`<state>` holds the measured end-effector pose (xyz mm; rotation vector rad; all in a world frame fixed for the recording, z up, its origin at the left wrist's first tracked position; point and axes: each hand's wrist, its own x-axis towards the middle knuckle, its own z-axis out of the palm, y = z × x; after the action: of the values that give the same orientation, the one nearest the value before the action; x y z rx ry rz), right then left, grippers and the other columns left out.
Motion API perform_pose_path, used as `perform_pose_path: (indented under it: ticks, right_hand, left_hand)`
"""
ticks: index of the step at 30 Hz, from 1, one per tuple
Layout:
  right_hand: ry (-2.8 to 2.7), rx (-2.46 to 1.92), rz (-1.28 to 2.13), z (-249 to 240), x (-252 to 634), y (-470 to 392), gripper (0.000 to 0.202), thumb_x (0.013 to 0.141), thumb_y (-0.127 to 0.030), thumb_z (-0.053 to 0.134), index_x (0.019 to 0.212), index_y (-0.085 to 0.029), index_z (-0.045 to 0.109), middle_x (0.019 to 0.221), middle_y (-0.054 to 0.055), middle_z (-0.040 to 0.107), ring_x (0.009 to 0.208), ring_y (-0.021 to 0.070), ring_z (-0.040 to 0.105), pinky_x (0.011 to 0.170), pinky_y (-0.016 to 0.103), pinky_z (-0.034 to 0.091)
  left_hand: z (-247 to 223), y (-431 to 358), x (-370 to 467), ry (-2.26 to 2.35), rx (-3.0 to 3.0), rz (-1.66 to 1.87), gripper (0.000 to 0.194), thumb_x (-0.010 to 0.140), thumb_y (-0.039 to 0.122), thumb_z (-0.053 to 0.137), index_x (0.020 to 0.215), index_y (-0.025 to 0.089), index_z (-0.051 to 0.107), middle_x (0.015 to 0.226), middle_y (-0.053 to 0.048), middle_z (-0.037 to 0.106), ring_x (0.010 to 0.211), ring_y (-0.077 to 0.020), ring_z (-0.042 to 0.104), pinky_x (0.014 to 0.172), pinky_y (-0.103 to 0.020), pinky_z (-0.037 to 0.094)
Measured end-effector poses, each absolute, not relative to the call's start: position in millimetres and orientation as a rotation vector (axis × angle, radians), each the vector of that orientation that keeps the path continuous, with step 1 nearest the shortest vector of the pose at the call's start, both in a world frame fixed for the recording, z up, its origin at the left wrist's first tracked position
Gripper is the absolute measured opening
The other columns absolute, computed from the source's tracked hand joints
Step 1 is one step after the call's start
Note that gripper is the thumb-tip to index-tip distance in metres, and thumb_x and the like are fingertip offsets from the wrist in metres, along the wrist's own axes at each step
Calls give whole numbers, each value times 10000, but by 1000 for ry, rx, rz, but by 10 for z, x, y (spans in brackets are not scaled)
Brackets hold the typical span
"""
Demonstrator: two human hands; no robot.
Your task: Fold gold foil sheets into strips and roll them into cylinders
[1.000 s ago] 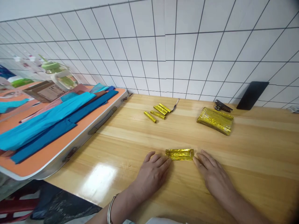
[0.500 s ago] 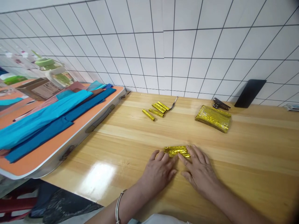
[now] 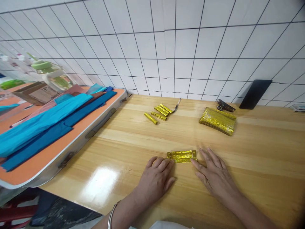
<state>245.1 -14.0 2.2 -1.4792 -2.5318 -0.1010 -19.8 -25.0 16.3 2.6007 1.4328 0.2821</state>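
One foil strip (image 3: 181, 156) | long axis left-right, ends toward left hand (image 3: 156, 176) and right hand (image 3: 216, 178) | grip: both apart, seemingly touching

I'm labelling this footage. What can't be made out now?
Head view: near left corner of gold strip, hidden by left hand.
Head view: sheet count of gold stack, edges too fine.
Head view: label on cardboard box, too small and blurred.
Head view: left end of light-blue cloth, cut off by picture edge.

From my remote seat I read a home, though a small workroom is possible: tile-patterned wall (image 3: 143, 46) across the top, wooden tabletop (image 3: 119, 143) at centre, orange folding table (image 3: 47, 156) at left, green-lidded drinking bottle (image 3: 42, 65) upper left, seemingly a red stool (image 3: 19, 213) lower left.
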Motion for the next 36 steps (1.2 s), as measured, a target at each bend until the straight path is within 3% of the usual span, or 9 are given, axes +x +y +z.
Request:
perform_pose_path:
  ticks: [6,11,16,22,25,29,36]
  right_hand:
    - [-2576,-1482,-23,-6,2706,-31,365,882,-388,464,1241,-442,503,1483,4,264,1352,334,185,924,520,382]
    - [-2592,-1444,-76,-3,2681,-32,352,872,-389,484,1214,-355,563,1465,44,307,1352,336,184,934,512,376]
    - [-2519,-1460,-166,-11,2540,-89,326,876,-390,493,1140,-257,630,1365,78,466,1337,298,244,999,483,323]
    - [-2500,-1451,-229,-68,2423,-124,370,866,-401,513,1143,-181,621,1346,75,491,1335,277,252,1038,458,287]
    - [-2531,-1426,-272,-83,2369,-133,381,885,-373,479,1157,-139,608,1357,89,475,1341,269,243,1048,451,276]
    - [-2529,-1447,-254,-85,2351,-129,397,894,-389,457,1149,-128,612,1346,96,488,1344,270,237,1055,443,273]
    - [-2489,-1451,-185,-42,2372,-107,392,897,-399,440,1129,-143,626,1302,94,533,1326,275,275,1025,438,320]
  left_hand:
    - [148,-194,-254,1393,2591,412,350,908,288,434,1247,235,506,1154,-55,595,1048,-221,507,968,-417,326]
    - [88,-215,-248,1409,2630,423,342,919,268,416,1247,233,504,1180,-46,596,1087,-221,501,995,-428,295]
    - [12,-237,-206,1449,2665,435,342,905,238,436,1239,229,510,1147,-50,614,1087,-219,505,1020,-431,266]
    - [10,-236,-189,1459,2679,440,330,895,231,453,1220,223,512,1126,-45,620,1066,-217,507,1033,-441,238]
    - [36,-230,-176,1457,2691,379,345,880,189,456,1222,199,501,1106,-60,620,996,-218,523,969,-428,302]
    - [77,-202,-176,1445,2665,338,317,889,180,438,1196,188,516,1055,-68,629,917,-214,536,864,-398,358]
    - [68,-147,-220,1402,2589,443,302,899,215,448,1187,216,541,1068,-58,633,917,-215,538,883,-420,342]
